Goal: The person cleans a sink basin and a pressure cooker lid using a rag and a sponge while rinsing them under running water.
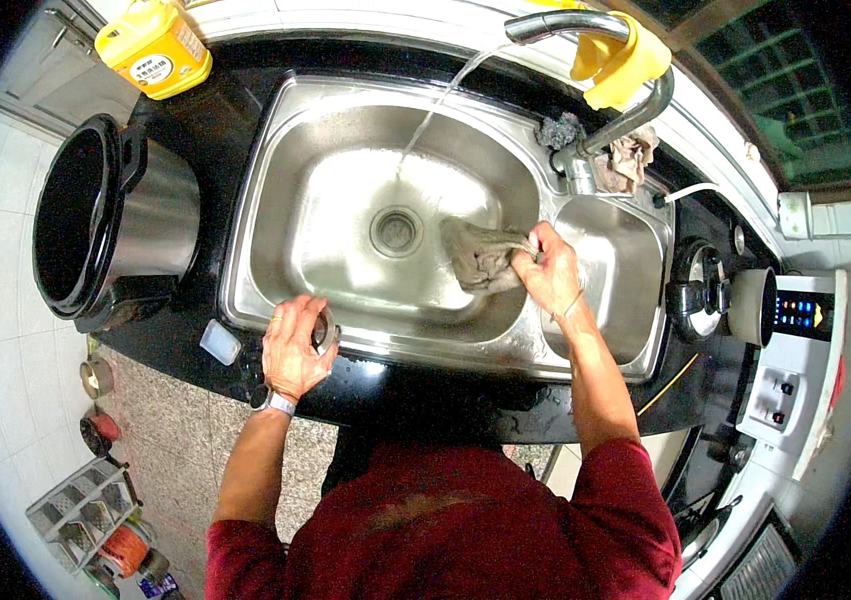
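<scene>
Black counter [386, 395] of a tiled kitchen carries a steel sink [531, 345] with 2 bowls, the larger bowl [316, 230] on the left and the smaller bowl [606, 325] on the right. From the curved faucet [630, 124], over which a yellow cloth [611, 65] is draped, a thin stream of water [436, 110] falls into the larger bowl, near its round drain [396, 232]. Right hand [552, 268] is closed on a wet-looking grey-brown rag [484, 258], pinching it at 1 end; the rag hangs over the right part of the larger bowl, and I cannot tell whether it touches the steel. Left hand [292, 345] is at the near left corner of the sink, and its thumb and fingers hold between them a small round item [324, 332], which is partly hidden. Just beside this hand, on the counter, lies a small clear dish [220, 342]. Farther to the left stands a big steel pot [161, 215] with dark inside, and behind it a yellow jug [158, 50]. To the right of the sink is a black-and-steel lid [698, 290].
</scene>
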Motion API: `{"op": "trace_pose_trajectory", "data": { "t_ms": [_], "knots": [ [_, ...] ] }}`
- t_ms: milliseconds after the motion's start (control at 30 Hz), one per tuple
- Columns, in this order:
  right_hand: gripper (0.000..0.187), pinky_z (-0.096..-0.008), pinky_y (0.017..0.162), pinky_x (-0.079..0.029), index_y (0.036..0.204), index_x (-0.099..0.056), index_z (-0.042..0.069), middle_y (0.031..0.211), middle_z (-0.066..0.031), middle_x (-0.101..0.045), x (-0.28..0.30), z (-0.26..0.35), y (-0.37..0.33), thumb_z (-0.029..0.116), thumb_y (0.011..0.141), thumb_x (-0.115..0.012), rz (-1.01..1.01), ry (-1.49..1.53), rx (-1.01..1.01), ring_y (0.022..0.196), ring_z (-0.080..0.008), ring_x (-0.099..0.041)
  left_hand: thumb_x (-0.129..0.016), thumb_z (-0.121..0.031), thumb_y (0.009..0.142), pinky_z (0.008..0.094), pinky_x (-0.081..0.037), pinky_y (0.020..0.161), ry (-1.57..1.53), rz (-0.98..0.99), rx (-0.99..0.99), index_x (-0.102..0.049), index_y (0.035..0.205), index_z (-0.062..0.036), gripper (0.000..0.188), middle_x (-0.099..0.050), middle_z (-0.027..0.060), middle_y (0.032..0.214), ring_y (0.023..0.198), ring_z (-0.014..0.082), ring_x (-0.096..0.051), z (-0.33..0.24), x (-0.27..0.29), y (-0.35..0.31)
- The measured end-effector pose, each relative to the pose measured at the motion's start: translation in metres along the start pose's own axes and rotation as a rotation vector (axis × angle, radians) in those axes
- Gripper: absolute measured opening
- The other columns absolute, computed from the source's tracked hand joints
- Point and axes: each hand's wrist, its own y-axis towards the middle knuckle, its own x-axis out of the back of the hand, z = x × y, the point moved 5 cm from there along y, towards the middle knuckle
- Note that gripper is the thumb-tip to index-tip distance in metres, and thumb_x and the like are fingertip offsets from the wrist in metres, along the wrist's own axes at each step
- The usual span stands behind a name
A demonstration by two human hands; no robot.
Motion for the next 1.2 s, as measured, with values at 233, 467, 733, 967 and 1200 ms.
{"op": "trace_pose_trajectory", "data": {
  "t_ms": [233, 467, 733, 967, 1200],
  "knots": [
    [0.017, -0.0458, 0.090, -0.036, 0.076, -0.050, 0.009, 0.075, -0.0099, -0.051, -0.023, -0.036, -0.064, 0.015, 0.068, -0.063, 0.135, -0.435, 0.382, 0.078, -0.0329, -0.055, -0.076, -0.016, 0.068, 0.0441, -0.045, 0.098, -0.035, 0.000, -0.003, -0.060, 0.121, -0.0086, 0.056, -0.058, 0.0133, 0.121, 0.112, 0.0358, -0.054, -0.001, -0.002, 0.001],
    [0.013, -0.0488, 0.100, -0.032, 0.079, -0.053, 0.009, 0.079, -0.0090, -0.053, -0.044, -0.032, -0.070, 0.014, 0.070, -0.062, 0.112, -0.499, 0.339, 0.083, -0.0298, -0.057, -0.076, -0.016, 0.069, 0.0442, -0.043, 0.101, -0.032, 0.107, -0.033, -0.059, 0.123, -0.0072, 0.057, -0.057, 0.0152, 0.124, 0.116, 0.0351, -0.053, -0.001, -0.006, 0.010],
    [0.012, -0.0478, 0.103, -0.031, 0.079, -0.054, 0.010, 0.078, -0.0086, -0.054, -0.048, -0.027, -0.064, 0.014, 0.071, -0.063, 0.141, -0.546, 0.259, 0.084, -0.0281, -0.058, -0.072, -0.024, 0.078, 0.0463, -0.049, 0.092, -0.002, 0.736, -0.192, -0.060, 0.120, -0.0069, 0.047, -0.059, 0.0176, 0.114, 0.109, 0.0373, -0.057, 0.014, -0.121, 0.072],
    [0.013, -0.0473, 0.103, -0.032, 0.077, -0.053, 0.011, 0.078, -0.0081, -0.054, -0.047, -0.027, -0.063, 0.013, 0.070, -0.064, 0.136, -0.534, 0.217, 0.084, -0.0277, -0.057, -0.072, -0.039, 0.080, 0.0481, -0.051, 0.089, 0.171, 1.009, -0.247, -0.062, 0.115, -0.0076, 0.047, -0.059, 0.0178, 0.117, 0.109, 0.0372, -0.057, 0.015, -0.186, 0.094],
    [0.015, -0.0463, 0.104, -0.032, 0.078, -0.053, 0.011, 0.077, -0.0070, -0.055, -0.046, -0.027, -0.059, 0.010, 0.067, -0.065, 0.098, -0.508, 0.208, 0.084, -0.0257, -0.058, -0.067, -0.044, 0.085, 0.0478, -0.044, 0.098, 0.141, 0.618, -0.124, -0.058, 0.124, -0.0076, 0.054, -0.054, 0.0187, 0.126, 0.115, 0.0371, -0.052, 0.045, -0.196, 0.139]
  ]
}}
